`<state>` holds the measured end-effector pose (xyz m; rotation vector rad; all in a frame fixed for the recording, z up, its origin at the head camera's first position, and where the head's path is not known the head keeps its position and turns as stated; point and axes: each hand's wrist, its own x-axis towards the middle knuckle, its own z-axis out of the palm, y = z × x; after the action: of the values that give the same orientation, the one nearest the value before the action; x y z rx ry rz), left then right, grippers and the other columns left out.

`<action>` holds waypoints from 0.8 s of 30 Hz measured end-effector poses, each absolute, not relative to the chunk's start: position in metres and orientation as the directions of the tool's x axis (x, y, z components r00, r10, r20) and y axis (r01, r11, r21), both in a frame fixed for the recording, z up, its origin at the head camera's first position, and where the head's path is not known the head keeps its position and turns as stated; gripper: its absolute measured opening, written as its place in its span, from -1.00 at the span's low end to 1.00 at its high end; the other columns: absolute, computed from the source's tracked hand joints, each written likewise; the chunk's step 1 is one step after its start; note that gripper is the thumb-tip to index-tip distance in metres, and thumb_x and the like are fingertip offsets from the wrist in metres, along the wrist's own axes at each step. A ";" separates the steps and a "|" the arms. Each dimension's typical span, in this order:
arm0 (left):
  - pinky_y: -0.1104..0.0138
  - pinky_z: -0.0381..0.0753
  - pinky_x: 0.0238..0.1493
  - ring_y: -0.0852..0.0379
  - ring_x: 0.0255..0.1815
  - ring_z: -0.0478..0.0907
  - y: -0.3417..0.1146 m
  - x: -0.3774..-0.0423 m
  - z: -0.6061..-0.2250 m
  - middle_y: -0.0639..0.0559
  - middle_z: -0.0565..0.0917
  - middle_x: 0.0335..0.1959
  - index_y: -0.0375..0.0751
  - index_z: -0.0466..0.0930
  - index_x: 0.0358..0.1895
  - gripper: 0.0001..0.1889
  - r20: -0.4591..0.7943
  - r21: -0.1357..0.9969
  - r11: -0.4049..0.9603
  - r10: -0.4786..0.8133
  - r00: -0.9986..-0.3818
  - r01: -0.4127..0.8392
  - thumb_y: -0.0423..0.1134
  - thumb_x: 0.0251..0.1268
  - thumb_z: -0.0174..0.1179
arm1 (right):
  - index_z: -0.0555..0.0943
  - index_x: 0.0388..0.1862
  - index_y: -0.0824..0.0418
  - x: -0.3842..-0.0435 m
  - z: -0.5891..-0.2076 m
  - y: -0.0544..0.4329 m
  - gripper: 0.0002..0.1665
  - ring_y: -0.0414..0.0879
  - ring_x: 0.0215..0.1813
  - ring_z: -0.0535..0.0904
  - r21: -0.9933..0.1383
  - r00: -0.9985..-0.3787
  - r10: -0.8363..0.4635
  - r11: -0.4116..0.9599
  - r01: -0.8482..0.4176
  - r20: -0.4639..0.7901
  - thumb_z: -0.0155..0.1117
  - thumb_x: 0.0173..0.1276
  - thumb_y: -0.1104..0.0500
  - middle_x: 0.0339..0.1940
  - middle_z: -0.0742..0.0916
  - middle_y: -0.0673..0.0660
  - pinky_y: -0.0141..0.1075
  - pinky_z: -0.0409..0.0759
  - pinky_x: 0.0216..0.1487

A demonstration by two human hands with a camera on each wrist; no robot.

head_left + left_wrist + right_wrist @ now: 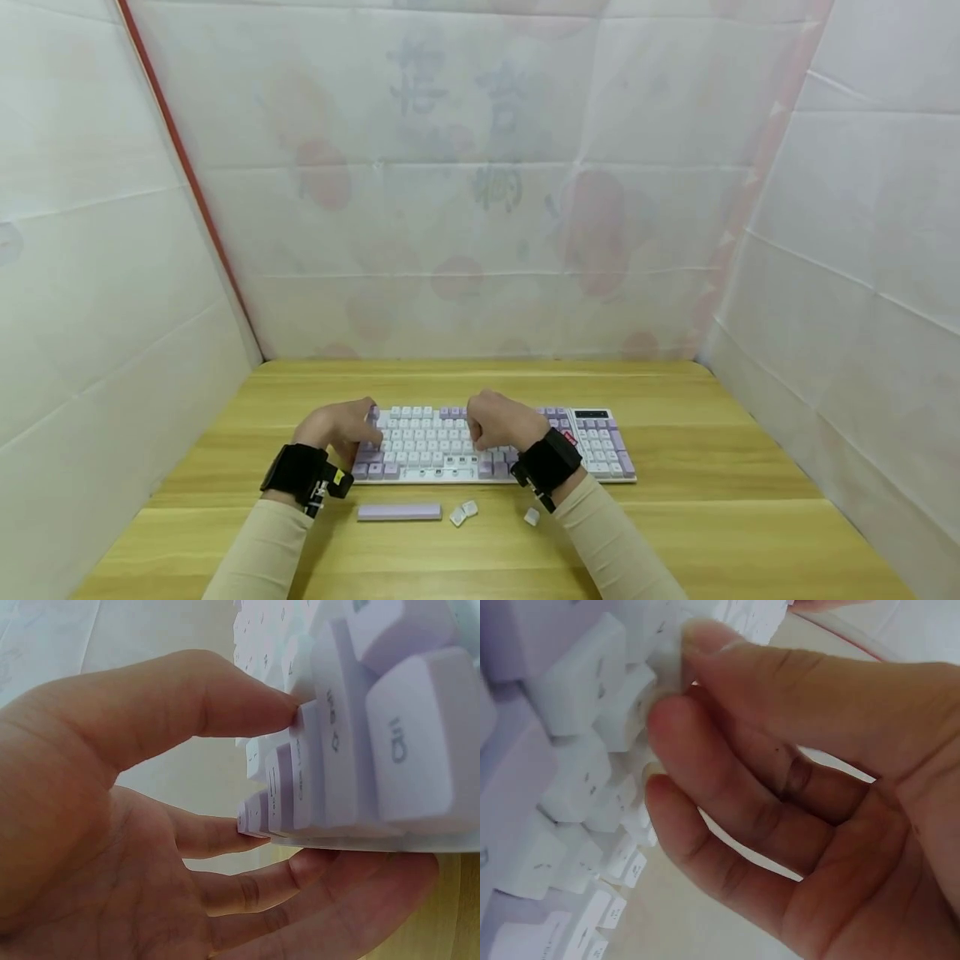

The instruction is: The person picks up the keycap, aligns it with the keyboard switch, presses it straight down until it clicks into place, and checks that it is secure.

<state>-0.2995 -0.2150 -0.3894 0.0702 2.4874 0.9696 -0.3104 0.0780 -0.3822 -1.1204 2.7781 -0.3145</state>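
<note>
A white and lavender keyboard (423, 446) lies on the table. My left hand (341, 423) grips its left end; in the left wrist view the thumb presses on the lavender Caps Lock key (305, 769) while the other fingers lie along the edge. Over the middle of the keys is my right hand (506, 419). Its thumb and forefinger pinch a white keycap (671, 664) among the keys, partly hidden by the fingertips. Bare switches (438, 473) show in the bottom rows where keycaps are off.
In front of the keyboard lie a long lavender spacebar (399, 512), two white keycaps (458, 517) side by side, and another white keycap (532, 517) farther right. The wooden table (712, 517) is bounded by pale sheets (465, 317) at the back and sides.
</note>
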 end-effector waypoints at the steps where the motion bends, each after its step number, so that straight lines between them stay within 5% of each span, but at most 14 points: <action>1: 0.00 0.82 -0.17 -0.15 -0.05 0.66 -0.215 -0.299 -0.389 -0.54 0.42 0.30 -0.46 0.01 0.55 -0.12 -0.404 0.651 0.750 0.211 -0.890 -0.118 -0.32 0.22 0.26 | 0.72 -0.58 0.15 -0.310 -0.382 0.077 -0.76 -0.29 -0.56 0.29 -0.232 -0.716 -0.697 0.703 -0.672 -0.040 0.48 0.26 0.35 -0.66 0.56 -0.06 -0.45 0.35 -0.37; 5: -0.01 0.82 -0.16 -0.20 0.00 0.66 -0.215 -0.298 -0.389 -0.59 0.38 0.35 -0.47 -0.05 0.58 -0.08 -0.405 0.655 0.746 0.213 -0.889 -0.120 -0.32 0.22 0.25 | 0.66 -0.63 0.16 -0.308 -0.381 0.076 -0.69 -0.21 -0.48 0.15 -0.211 -0.724 -0.689 0.714 -0.667 -0.042 0.44 0.27 0.40 -0.67 0.51 -0.03 -0.30 0.15 -0.32; 10: -0.02 0.82 -0.16 -0.19 -0.02 0.66 -0.216 -0.298 -0.390 -0.58 0.38 0.35 -0.47 -0.03 0.57 -0.10 -0.406 0.656 0.744 0.211 -0.889 -0.123 -0.32 0.22 0.26 | 0.75 -0.52 0.13 -0.306 -0.381 0.077 -0.74 -0.25 -0.46 0.33 -0.236 -0.743 -0.668 0.729 -0.642 -0.044 0.44 0.23 0.45 -0.45 0.73 0.01 -0.34 0.21 -0.35; 15: -0.02 0.82 -0.16 -0.16 -0.03 0.65 -0.216 -0.299 -0.391 -0.55 0.38 0.35 -0.47 -0.01 0.56 -0.11 -0.405 0.653 0.748 0.209 -0.890 -0.121 -0.31 0.23 0.27 | 0.57 -0.67 0.12 -0.306 -0.383 0.075 -0.61 -0.21 -0.47 0.14 -0.222 -0.731 -0.681 0.719 -0.658 -0.037 0.43 0.23 0.47 -0.63 0.47 -0.06 -0.30 0.14 -0.32; 24: -0.01 0.82 -0.17 -0.13 -0.10 0.67 -0.216 -0.300 -0.393 -0.50 0.46 0.24 -0.45 0.08 0.51 -0.19 -0.405 0.654 0.748 0.217 -0.888 -0.115 -0.31 0.24 0.26 | 0.73 -0.58 0.12 -0.310 -0.390 0.074 -0.79 -0.28 -0.56 0.47 -0.261 -0.735 -0.678 0.714 -0.650 -0.021 0.57 0.16 0.31 -0.61 0.66 -0.07 -0.48 0.45 -0.41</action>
<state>-0.3004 -0.2162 -0.3935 0.0773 2.4835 0.9716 -0.3098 0.0745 -0.3901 -1.0893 2.8006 -0.3597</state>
